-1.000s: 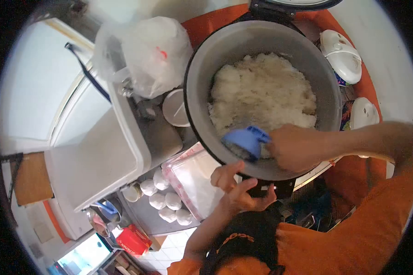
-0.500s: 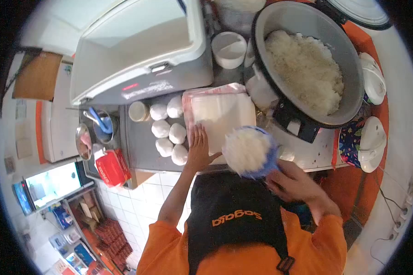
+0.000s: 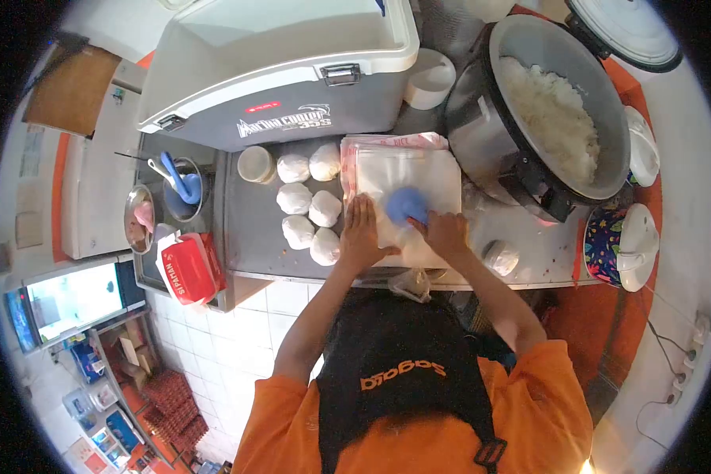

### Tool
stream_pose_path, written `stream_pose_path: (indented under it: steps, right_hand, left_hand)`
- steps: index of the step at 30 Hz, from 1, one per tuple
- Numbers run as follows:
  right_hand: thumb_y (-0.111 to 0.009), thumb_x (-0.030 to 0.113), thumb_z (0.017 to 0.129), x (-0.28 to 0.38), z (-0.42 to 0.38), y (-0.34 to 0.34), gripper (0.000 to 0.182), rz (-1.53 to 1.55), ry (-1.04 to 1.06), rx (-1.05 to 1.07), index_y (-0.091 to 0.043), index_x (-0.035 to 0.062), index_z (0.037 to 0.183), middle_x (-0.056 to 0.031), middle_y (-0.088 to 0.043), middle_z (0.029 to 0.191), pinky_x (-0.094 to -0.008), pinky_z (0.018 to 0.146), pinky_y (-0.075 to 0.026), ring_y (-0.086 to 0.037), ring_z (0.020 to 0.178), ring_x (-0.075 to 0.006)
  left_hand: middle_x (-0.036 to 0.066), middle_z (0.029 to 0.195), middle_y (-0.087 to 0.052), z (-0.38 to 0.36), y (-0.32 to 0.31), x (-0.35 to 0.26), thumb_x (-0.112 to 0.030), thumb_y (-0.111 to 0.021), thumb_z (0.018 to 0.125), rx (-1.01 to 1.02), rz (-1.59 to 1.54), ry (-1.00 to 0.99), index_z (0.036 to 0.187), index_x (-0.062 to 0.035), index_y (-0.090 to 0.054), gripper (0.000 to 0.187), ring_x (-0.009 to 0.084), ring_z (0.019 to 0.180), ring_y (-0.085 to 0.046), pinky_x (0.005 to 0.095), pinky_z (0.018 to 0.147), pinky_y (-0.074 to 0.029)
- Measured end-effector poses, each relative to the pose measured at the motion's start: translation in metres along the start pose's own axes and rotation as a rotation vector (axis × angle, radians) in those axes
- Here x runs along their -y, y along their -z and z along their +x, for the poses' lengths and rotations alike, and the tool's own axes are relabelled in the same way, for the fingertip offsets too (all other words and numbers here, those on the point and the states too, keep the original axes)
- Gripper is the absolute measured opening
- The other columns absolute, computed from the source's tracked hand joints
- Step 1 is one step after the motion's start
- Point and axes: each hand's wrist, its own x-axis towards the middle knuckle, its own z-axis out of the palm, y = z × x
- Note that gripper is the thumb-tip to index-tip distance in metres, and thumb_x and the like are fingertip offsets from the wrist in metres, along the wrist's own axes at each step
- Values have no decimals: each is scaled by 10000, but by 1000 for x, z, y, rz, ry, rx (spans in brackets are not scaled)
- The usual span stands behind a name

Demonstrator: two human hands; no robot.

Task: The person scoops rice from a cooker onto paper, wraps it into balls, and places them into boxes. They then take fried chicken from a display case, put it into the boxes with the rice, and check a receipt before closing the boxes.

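Observation:
A blue bowl sits upside down on a stack of white wrapping paper in front of me. My right hand grips the bowl at its near right side; the rice it carried is hidden beneath it. On the left part of the paper, my left hand lies flat with its fingers out. Several white paper-wrapped bundles are grouped just left of that hand. Cooked rice partly fills a large rice cooker at the upper right.
A grey and white cooler box stands open behind the bundles. Near it are a round container and a white tub. A small plastic-wrapped item lies right of my right hand. A floral pot stands at the far right.
My right hand has brought the rice-filled blue bowl left and forward and turned it over onto the paper. My left hand stays flat there. The camera view has shifted slightly.

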Motion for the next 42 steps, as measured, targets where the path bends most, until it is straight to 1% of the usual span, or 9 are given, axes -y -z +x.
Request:
stream_pose_path:
  steps: [9,13,19,23,25,32,34,38,42]
  right_hand:
    - [-563,424,984,-152,-130,55,336,-22,-307,-230,-560,88,962,-157,-588,554,-477,446,-468,-588,473,-378]
    - [-637,288,953,-283,-151,28,277,-23,-75,-272,-631,72,1127,-188,-672,930,-523,737,-498,-652,887,-392]
    - [-764,297,845,-214,-117,59,480,80,-287,-656,-600,45,1220,-185,-634,1178,-519,1055,-398,-569,1118,-398]
    - [-771,419,814,-70,-70,79,733,492,47,45,-494,103,1414,-159,-465,1451,-527,1107,-319,-406,1361,-357]
    - [-722,420,864,-36,-42,67,546,267,290,-220,-604,117,1303,-138,-595,1301,-499,1052,-385,-508,1257,-350]
    - [-697,434,873,-72,37,23,395,668,-157,236,-704,43,922,-195,-696,971,-478,796,-527,-680,887,-341]
    - [-699,423,874,-66,37,23,392,786,-268,254,-704,36,936,-186,-706,935,-473,758,-534,-688,850,-346]
    - [-698,375,886,-67,17,-15,354,535,-72,-348,-711,35,984,-169,-715,828,-440,713,-539,-697,762,-321]
    - [-718,306,883,-89,-21,41,303,843,-316,115,-717,40,1027,-147,-721,852,-415,719,-530,-686,764,-277]
  left_hand:
    - [271,1483,-425,-49,-15,-2,-469,-625,884,83,197,-330,1404,79,-429,780,393,1456,-306,520,1221,-177]
    - [235,1423,-513,-54,-39,11,-238,-557,951,66,147,-428,1350,-29,-536,450,389,1416,-384,497,1200,-264]
    - [179,1199,-673,-41,-14,1,-120,-621,917,47,-108,-254,1177,-73,-661,267,369,1144,-623,436,973,-508]
    - [146,955,-738,-16,28,-18,-107,-688,891,-43,-324,-114,1045,-62,-701,161,316,865,-724,402,730,-585]
    - [146,944,-742,-6,43,-24,-108,-702,890,-37,-368,-42,1040,-65,-704,156,303,862,-730,387,722,-577]
    - [158,1012,-722,37,22,34,-30,-652,885,-276,-419,289,1263,-71,-592,386,314,815,-704,402,735,-551]
    - [202,1208,-627,41,25,-2,2,-614,836,-698,44,36,1327,-30,-520,502,391,1131,-584,458,960,-477]
    - [208,1375,-523,18,9,-56,-78,-601,842,-209,-8,-310,1332,56,-499,518,347,1293,-484,463,1103,-385]
    - [186,1393,-523,18,-12,-44,-122,-610,878,-253,-20,-291,1316,60,-524,483,323,1332,-469,437,1118,-392]
